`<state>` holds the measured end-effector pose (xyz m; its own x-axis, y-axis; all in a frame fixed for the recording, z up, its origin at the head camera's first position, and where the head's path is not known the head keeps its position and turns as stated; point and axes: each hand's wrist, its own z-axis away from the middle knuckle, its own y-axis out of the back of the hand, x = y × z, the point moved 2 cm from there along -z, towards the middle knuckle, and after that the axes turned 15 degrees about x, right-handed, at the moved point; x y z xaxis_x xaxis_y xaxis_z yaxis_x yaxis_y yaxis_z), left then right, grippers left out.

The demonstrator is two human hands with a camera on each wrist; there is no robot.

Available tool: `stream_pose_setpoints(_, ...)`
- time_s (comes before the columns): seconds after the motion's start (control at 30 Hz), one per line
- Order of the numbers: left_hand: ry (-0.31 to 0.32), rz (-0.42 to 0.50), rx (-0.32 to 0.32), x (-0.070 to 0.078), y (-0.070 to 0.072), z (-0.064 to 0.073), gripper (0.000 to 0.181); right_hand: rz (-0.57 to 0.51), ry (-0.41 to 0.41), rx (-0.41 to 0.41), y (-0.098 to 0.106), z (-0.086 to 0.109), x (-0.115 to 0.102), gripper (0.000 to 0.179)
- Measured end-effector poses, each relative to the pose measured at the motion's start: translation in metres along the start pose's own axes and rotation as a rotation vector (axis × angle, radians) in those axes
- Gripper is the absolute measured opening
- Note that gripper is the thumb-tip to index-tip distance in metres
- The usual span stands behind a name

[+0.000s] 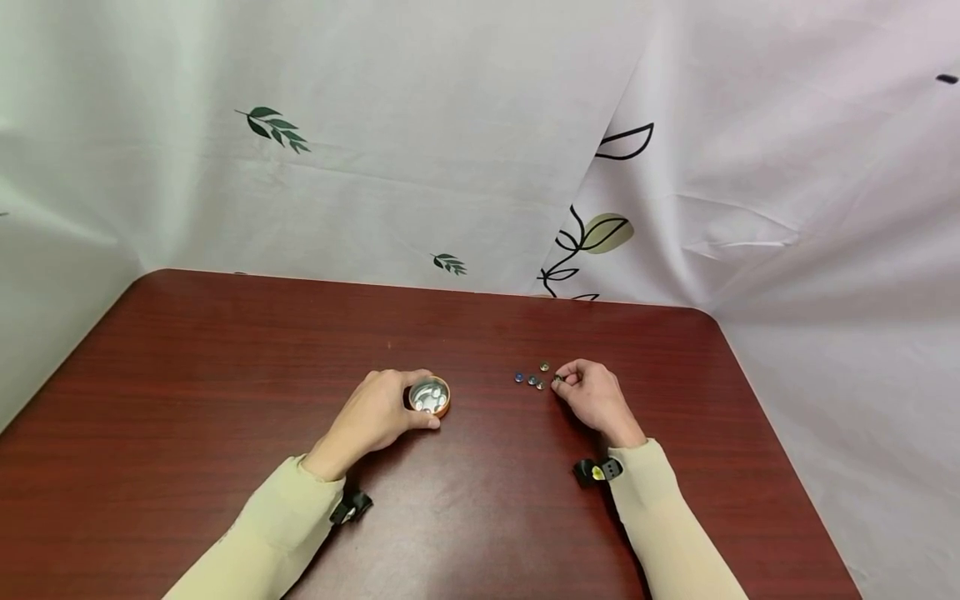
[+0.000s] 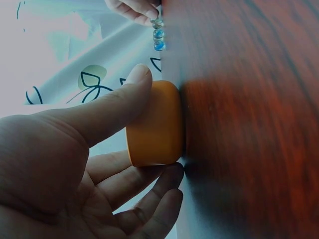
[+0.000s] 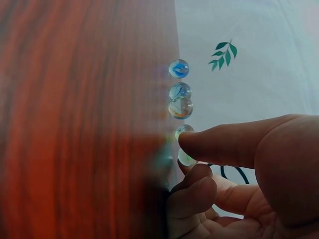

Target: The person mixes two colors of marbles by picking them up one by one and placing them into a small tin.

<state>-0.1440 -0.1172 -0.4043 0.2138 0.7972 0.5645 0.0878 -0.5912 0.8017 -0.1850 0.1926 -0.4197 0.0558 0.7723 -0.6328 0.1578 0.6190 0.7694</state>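
Note:
My left hand grips a small round orange cup standing on the table, thumb on one side and fingers round the other. From above, the cup shows a shiny silvery inside. To the right, my right hand pinches a clear glass marble between thumb and fingertips, low at the tabletop. Several more marbles lie just left of those fingertips: a blue one farthest left, two close together, and a greenish one slightly farther back.
The dark red wood-grain table has rounded far corners. White cloth with printed leaves hangs behind it and along its sides. A black strap with a small device sits at the right wrist, another strap at the left.

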Motion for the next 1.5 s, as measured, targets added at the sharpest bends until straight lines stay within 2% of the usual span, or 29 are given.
stream_pose_setpoints(0.63, 0.003, 0.005, 0.001, 0.001, 0.001, 0.0, 0.053, -0.033, 0.017, 0.046, 0.009, 0.001, -0.006, 0.015)
stream_pose_setpoints(1.17, 0.039, -0.001, -0.012, 0.001, 0.002, 0.001, 0.052, -0.055, 0.023, 0.102, 0.014, 0.006, -0.014, 0.015)
stream_pose_setpoints(1.5, 0.019, -0.001, -0.004, 0.001, 0.002, 0.001, 0.051, -0.061, 0.044, 0.117, 0.014, 0.007, -0.017, 0.015)
